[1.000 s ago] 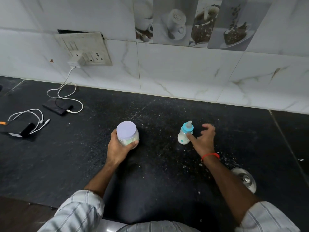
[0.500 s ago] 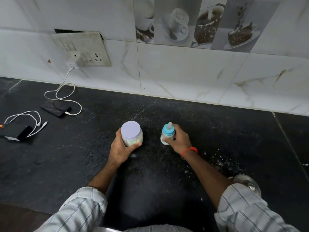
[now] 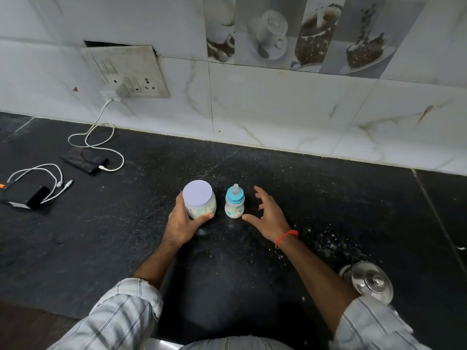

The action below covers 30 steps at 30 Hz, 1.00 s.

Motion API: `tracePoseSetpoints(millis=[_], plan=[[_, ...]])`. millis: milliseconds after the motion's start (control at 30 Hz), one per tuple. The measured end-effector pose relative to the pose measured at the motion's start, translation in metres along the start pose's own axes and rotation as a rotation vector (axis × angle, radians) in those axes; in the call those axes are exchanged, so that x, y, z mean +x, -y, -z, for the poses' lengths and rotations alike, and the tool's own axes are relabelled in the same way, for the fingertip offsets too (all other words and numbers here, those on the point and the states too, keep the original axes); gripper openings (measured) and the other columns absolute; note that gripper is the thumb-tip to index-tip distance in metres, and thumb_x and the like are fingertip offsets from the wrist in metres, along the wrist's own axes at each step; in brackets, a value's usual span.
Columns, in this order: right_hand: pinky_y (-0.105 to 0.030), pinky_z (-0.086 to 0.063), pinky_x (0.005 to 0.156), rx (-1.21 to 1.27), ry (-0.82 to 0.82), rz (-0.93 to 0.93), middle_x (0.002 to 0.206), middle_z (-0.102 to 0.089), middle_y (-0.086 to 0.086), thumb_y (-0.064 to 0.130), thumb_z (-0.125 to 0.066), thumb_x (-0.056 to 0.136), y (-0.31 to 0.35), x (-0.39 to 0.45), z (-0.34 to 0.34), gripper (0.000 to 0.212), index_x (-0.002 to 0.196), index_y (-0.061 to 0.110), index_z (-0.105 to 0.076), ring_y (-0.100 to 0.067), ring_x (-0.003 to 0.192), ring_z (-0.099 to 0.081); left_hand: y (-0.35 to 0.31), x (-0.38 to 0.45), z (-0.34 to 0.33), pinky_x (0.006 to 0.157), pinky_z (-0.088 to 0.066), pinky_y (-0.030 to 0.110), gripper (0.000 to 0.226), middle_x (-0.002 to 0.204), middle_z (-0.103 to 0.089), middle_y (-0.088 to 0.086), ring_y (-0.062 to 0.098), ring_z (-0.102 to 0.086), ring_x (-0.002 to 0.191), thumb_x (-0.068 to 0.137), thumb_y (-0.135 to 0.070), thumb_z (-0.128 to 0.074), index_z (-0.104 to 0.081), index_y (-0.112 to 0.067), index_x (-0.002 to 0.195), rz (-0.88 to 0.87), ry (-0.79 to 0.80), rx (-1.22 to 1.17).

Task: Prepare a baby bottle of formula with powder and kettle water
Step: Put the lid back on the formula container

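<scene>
- Black speckled stone counter (image 3: 252, 274) against a white marbled tile wall (image 3: 278, 109); white specks lie scattered over the counter, thickest to the right of the wrist.
- Round steel kettle with a knobbed lid (image 3: 370, 282) at the near right edge, well apart from the other items — probably parked within reach of the right arm for the water step.
- Clear plastic powder jar with a flat lilac lid (image 3: 199, 202) stands upright at mid-counter, lid on. Placed just beside the bottle, likely to keep any scooping short.
- Left hand (image 3: 183, 223) grips the jar from the near side: thumb curled across its front, fingers wrapped behind. Looks like a steadying hold ahead of opening the lid.
- Right hand (image 3: 269, 215) holds nothing — fingers spread and relaxed, thumb tip close to the bottle's base but apart from it. A red thread band (image 3: 286, 237) sits at the wrist.
- Small translucent baby bottle with a blue collar and clear teat (image 3: 235, 202) stands upright and free between jar and right hand; cap not yet off, so filling has not begun.
- Far left: two dark devices with white charging cables (image 3: 101, 147), one cable running to the wall socket plate (image 3: 126, 72) — unrelated to the task.
</scene>
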State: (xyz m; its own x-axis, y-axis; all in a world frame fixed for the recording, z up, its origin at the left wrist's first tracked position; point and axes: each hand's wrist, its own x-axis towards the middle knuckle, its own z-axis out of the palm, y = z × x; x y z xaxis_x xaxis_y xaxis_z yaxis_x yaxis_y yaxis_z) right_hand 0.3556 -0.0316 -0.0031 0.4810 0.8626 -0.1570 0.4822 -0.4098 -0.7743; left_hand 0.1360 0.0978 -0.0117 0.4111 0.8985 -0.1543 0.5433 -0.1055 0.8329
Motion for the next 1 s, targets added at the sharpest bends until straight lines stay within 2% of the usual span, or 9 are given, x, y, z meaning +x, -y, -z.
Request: tracePoseSetpoints(millis=[100,167,233,333,500,633,767,900,1000], plan=[[-0.033,-0.054,0.094,0.005,-0.078,0.024,0.15,-0.045,-0.005,0.018,-0.08,0.085,-0.014,-0.024,0.029,0.086,0.155,0.029,-0.031,-0.017,0.122,-0.052,0.001,0.002,0.0,0.114,-0.039,0.04,0.108,0.157,-0.046,0.002,0.023,-0.043,0.142,0.073,-0.036,-0.091,-0.025,-0.021,0.157,-0.006,0.01,0.005],[-0.024,-0.052,0.087,-0.023,-0.139,0.049,0.147,-0.048,-0.005,0.016,-0.079,0.085,-0.022,-0.043,0.051,0.083,0.154,0.029,-0.034,-0.014,0.116,-0.053,0.002,0.003,0.0,0.113,-0.039,0.039,0.108,0.156,-0.047,0.002,0.024,-0.045,0.141,0.073,-0.036,-0.091,-0.025,-0.022,0.157,-0.007,0.023,0.011],[-0.029,-0.051,0.096,-0.064,-0.193,0.07,0.146,-0.048,-0.005,0.016,-0.079,0.086,-0.031,-0.064,0.075,0.082,0.154,0.027,-0.035,-0.015,0.12,-0.052,0.004,0.006,0.002,0.116,-0.038,0.045,0.109,0.156,-0.047,0.0,0.026,-0.045,0.142,0.072,-0.043,-0.09,-0.024,-0.026,0.157,-0.004,0.038,0.039],[-0.041,-0.039,0.114,-0.203,-0.281,0.059,0.15,-0.045,-0.005,0.026,-0.079,0.085,-0.046,-0.104,0.111,0.084,0.155,0.029,-0.032,-0.024,0.135,-0.044,0.006,0.01,0.004,0.119,-0.029,0.058,0.11,0.156,-0.047,-0.004,0.028,-0.044,0.143,0.071,-0.055,-0.087,-0.021,-0.031,0.156,0.016,0.057,0.126],[-0.056,-0.039,0.109,-0.449,-0.303,-0.206,0.153,-0.035,-0.004,0.06,-0.081,0.069,-0.072,-0.175,0.146,0.11,0.158,0.035,-0.021,-0.035,0.139,-0.035,0.007,0.011,0.004,0.119,-0.02,0.06,0.109,0.157,-0.045,-0.004,0.032,-0.041,0.144,0.072,-0.059,-0.084,-0.018,-0.034,0.155,0.044,0.07,0.168],[-0.057,-0.044,0.104,-0.432,-0.222,-0.369,0.151,-0.029,-0.001,0.061,-0.084,0.062,-0.095,-0.204,0.142,0.116,0.156,0.041,-0.02,-0.038,0.137,-0.034,0.004,0.01,0.003,0.119,-0.02,0.06,0.106,0.158,-0.044,-0.003,0.034,-0.04,0.145,0.075,-0.054,-0.084,-0.018,-0.033,0.155,0.045,0.054,0.164],[-0.053,-0.05,0.099,-0.319,-0.173,-0.403,0.143,-0.036,-0.002,0.065,-0.077,0.057,-0.108,-0.205,0.128,0.101,0.144,0.045,-0.029,-0.038,0.123,-0.052,0.004,0.008,0.005,0.119,-0.024,0.06,0.116,0.158,-0.045,-0.003,0.033,-0.041,0.144,0.063,-0.066,-0.082,-0.019,-0.034,0.154,0.046,0.067,0.153],[-0.047,-0.053,0.094,-0.272,-0.242,-0.365,0.138,-0.045,-0.007,0.042,-0.086,0.067,-0.102,-0.198,0.121,0.088,0.142,0.031,-0.041,-0.034,0.117,-0.06,0.003,0.008,0.006,0.118,-0.026,0.06,0.114,0.158,-0.044,-0.002,0.034,-0.041,0.144,0.065,-0.064,-0.082,-0.019,-0.033,0.155,0.044,0.072,0.152],[-0.044,-0.053,0.095,-0.277,-0.246,-0.344,0.139,-0.047,-0.005,0.04,-0.088,0.068,-0.092,-0.188,0.118,0.087,0.142,0.029,-0.044,-0.029,0.119,-0.059,0.003,0.009,0.006,0.117,-0.026,0.06,0.113,0.158,-0.045,-0.002,0.035,-0.042,0.143,0.065,-0.065,-0.081,-0.019,-0.032,0.155,0.05,0.079,0.161]])
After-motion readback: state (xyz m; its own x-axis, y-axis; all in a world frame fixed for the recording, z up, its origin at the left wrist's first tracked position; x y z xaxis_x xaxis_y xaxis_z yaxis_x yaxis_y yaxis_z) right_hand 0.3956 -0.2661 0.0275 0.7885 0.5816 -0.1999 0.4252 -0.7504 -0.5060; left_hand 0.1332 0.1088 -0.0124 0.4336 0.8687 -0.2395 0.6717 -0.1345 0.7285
